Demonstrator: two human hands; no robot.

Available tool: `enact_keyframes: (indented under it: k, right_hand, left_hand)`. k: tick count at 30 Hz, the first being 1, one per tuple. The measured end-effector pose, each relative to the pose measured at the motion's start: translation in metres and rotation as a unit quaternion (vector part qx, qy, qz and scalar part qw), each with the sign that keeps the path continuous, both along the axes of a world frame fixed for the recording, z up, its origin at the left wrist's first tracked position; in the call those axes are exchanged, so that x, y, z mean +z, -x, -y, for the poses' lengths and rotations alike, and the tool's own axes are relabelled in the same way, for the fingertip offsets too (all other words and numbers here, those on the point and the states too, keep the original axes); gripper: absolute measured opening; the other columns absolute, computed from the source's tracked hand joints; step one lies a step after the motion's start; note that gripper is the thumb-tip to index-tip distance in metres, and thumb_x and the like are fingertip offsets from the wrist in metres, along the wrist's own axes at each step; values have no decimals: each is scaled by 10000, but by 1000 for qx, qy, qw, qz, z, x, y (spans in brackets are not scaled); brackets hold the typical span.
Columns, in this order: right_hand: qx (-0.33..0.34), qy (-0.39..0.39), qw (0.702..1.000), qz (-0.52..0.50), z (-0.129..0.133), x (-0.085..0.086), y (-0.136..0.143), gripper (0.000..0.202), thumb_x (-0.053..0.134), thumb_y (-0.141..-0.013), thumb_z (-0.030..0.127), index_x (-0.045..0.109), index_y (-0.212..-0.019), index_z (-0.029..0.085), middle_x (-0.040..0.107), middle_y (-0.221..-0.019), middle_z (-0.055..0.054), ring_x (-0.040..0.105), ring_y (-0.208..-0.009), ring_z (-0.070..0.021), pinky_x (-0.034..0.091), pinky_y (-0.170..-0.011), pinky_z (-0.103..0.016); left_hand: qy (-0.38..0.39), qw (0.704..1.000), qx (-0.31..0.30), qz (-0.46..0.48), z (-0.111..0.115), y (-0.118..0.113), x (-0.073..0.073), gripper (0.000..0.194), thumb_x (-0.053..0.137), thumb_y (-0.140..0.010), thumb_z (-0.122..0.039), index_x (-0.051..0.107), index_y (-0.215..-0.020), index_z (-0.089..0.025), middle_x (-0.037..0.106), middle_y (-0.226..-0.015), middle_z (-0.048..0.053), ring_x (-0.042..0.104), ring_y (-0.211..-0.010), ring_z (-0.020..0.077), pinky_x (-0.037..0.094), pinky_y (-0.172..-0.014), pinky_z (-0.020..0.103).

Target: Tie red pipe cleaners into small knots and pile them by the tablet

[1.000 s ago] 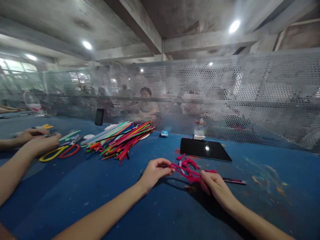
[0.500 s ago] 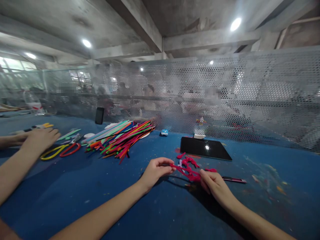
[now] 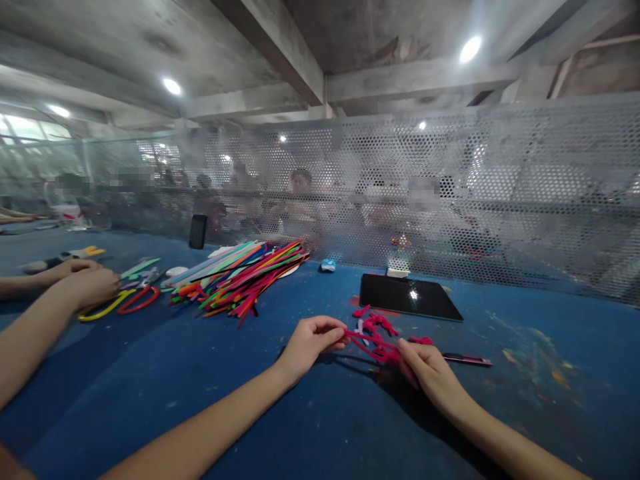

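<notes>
Stretched between my two hands is a bright pink pipe cleaner (image 3: 367,339), which looks folded into a narrow loop. My left hand (image 3: 316,341) pinches its left end between thumb and fingers. The other end sits in the closed fingers of my right hand (image 3: 425,368). Just behind the strand, twisted pink pipe cleaner pieces (image 3: 383,323) lie on the blue table, with a small pale purple piece (image 3: 359,328) among them. To the right of my right hand lies a slim dark pink tool (image 3: 470,360), perhaps a craft knife, partly covered by the hand.
A big bundle of coloured pipe cleaners (image 3: 245,277) lies left of centre, beside red-handled scissors (image 3: 139,300) and a yellow handle (image 3: 106,307). A co-worker's hands (image 3: 90,283) are at far left. Behind stand a black tablet (image 3: 410,297), a phone (image 3: 198,231) and a perforated screen (image 3: 350,200).
My hands have hardly moved and keep the pink pipe cleaner stretched between them. At far left, the co-worker's hands have drawn closer together and slightly lower.
</notes>
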State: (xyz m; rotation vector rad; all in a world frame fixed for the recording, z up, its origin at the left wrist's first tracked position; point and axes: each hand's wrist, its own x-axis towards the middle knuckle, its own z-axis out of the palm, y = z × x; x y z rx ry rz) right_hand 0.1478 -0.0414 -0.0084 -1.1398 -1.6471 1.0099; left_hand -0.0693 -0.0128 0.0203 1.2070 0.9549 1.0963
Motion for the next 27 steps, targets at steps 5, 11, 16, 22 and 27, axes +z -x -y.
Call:
enact_keyframes:
  k: [5,11,16,22,27]
  right_hand:
    - [-10,0,999,-30,2,4,1,420,425,-807,535,458,-576,186,364,-468,60,326,-427,-92,245,-427,-219]
    - [-15,-1,998,-59,-1,4,-1,278,559,-751,456,506,-817,191,481,-624,34,426,-501,-102,320,-452,-213]
    - [-6,-2,997,-73,-1,3,-1,295,544,-765,428,491,-930,189,501,-654,24,440,-498,-101,359,-458,-221]
    - [-92,-197,973,71,2,3,-3,771,650,-654,371,241,-1295,244,417,-1200,-112,557,-748,-168,490,-587,-312]
    - [-139,-441,822,332,15,9,3,718,629,-665,398,358,-1290,170,381,-1314,-149,349,-1179,-340,285,-955,-546]
  left_hand:
    - [2,999,31,17,-3,2,0,288,745,-584,-318,626,-736,-105,669,-606,25,630,-576,113,503,-585,188]
    - [15,996,64,57,-4,3,2,262,720,-633,-301,603,-774,-115,668,-632,26,624,-574,88,497,-575,150]
    - [26,995,74,66,-5,3,1,212,700,-667,-268,601,-774,-114,659,-634,25,625,-572,84,496,-561,136]
    - [41,996,64,48,-5,3,-2,206,712,-648,-264,607,-736,-109,651,-608,19,625,-562,91,494,-540,146]
    - [44,998,47,14,7,-9,-2,236,725,-614,-287,611,-717,-109,656,-587,23,623,-548,108,494,-549,176]
